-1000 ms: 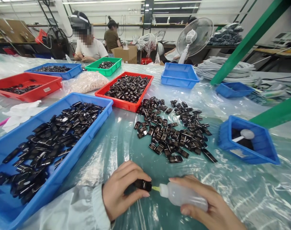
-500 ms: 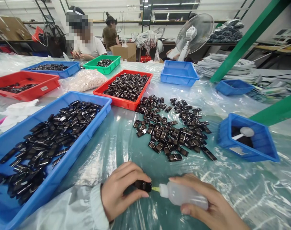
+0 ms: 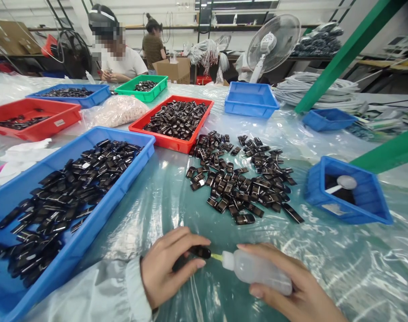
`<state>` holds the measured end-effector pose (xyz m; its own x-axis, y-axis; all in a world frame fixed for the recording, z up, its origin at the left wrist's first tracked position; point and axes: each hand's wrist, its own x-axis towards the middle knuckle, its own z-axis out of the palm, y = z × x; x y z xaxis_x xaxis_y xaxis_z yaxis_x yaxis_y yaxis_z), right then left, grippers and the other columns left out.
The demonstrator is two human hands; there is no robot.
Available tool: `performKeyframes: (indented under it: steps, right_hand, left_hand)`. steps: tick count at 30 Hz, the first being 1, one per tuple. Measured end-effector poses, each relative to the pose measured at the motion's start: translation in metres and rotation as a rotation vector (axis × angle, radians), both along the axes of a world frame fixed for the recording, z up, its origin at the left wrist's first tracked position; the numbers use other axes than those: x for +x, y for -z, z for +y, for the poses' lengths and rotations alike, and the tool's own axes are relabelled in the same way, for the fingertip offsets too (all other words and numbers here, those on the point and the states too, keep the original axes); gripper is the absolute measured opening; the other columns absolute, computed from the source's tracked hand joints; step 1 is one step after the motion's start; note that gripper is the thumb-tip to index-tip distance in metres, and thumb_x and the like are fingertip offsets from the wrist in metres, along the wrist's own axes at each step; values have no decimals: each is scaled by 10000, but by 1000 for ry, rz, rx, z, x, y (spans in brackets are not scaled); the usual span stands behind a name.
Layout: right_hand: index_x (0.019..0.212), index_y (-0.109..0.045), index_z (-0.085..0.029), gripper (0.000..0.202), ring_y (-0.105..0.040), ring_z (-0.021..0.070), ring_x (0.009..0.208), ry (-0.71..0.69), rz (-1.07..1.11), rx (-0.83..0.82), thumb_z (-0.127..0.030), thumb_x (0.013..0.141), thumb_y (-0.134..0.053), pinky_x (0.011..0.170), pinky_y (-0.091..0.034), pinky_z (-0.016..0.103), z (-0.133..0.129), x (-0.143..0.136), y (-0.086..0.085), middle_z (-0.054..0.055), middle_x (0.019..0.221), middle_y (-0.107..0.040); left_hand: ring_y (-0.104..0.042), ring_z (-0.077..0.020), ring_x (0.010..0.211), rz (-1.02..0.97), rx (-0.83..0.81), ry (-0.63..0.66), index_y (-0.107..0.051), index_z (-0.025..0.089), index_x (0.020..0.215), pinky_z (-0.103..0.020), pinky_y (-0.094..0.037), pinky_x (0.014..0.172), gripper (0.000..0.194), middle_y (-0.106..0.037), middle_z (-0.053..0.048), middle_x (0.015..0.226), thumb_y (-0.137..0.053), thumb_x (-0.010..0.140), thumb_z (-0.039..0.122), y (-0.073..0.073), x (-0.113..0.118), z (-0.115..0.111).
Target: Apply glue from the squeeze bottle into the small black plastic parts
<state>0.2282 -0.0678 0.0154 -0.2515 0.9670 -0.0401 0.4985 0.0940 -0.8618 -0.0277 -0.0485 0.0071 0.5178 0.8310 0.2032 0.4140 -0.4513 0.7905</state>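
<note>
My left hand [image 3: 172, 266], in a pale sleeve, pinches a small glossy black part [image 3: 202, 252] between thumb and fingers. A translucent squeeze bottle [image 3: 261, 271] lies on its side in my right hand [image 3: 291, 281], its white cap facing left. The thin yellow-green tip [image 3: 217, 257] of the bottle reaches the right end of the black part; whether it touches is too small to tell. Beyond both hands, a loose pile of similar black parts [image 3: 244, 185] lies on the plastic-covered green table [image 3: 157, 197].
A long blue tray [image 3: 123, 190] of black parts stands left, with a red tray [image 3: 170, 144] of them behind. At right are a blue bin [image 3: 354, 212] holding a scoop [image 3: 346, 182] and a slanting green post [image 3: 345, 58]. A person [image 3: 123, 60] sits across the table.
The black part in my left hand has tilted and shifted slightly up and left. The bottle has moved slightly with it, and the camera view has shifted a little.
</note>
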Motion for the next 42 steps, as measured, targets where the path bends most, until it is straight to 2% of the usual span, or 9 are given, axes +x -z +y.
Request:
performKeyframes:
  steps: [3,6,10,21,32,37,42]
  right_hand:
    - [1030,-709,-358,284,-687,212,795,69,-11,21,-363,746,-706,560,-565,214,0,-1,-1,6,950,-714]
    - [1049,-702,-372,293,-691,217,837,38,-40,28,-359,757,-699,576,-573,205,0,3,1,6,986,-715]
    - [1094,-681,-390,323,-676,222,936,19,-49,-24,-355,773,-690,631,-586,198,-1,8,5,10,1070,-692]
    - [1051,-694,-435,312,-679,199,912,48,-1,-74,-354,751,-716,627,-577,165,1,5,3,-20,1045,-701]
    - [1071,-691,-402,305,-665,228,946,24,-16,-111,-370,767,-696,616,-584,186,0,8,5,9,1093,-687]
    - [1099,-669,-414,323,-663,229,947,2,-35,-96,-380,778,-685,619,-582,198,2,10,7,5,1098,-680]
    - [1069,-676,-414,298,-679,210,855,1,-80,-21,-395,771,-686,645,-578,226,2,10,4,-5,1024,-696]
  left_hand:
    - [-566,-194,878,-59,-13,12,-534,230,1237,-322,-484,762,300,-573,-85,994,-413,963,231,0,-1,1]
    - [-560,-193,920,-72,-21,-6,-544,262,1242,-320,-483,793,315,-555,-77,1025,-394,971,205,2,-2,1]
    - [-560,-200,971,-68,-27,-65,-546,279,1239,-320,-487,824,311,-557,-71,1083,-458,951,202,4,-2,1]
    - [-578,-184,942,-103,-22,-60,-581,256,1165,-306,-490,815,265,-572,-59,1050,-536,916,178,4,-2,1]
    - [-581,-191,924,-128,0,-48,-594,235,1144,-314,-498,791,243,-576,-70,1024,-540,913,186,4,-2,2]
    - [-580,-190,921,-118,1,-49,-590,241,1149,-315,-497,789,251,-574,-69,1026,-536,912,178,4,-2,2]
    - [-580,-181,936,-107,0,-60,-577,250,1157,-303,-496,800,258,-567,-60,1045,-522,917,172,5,-2,0]
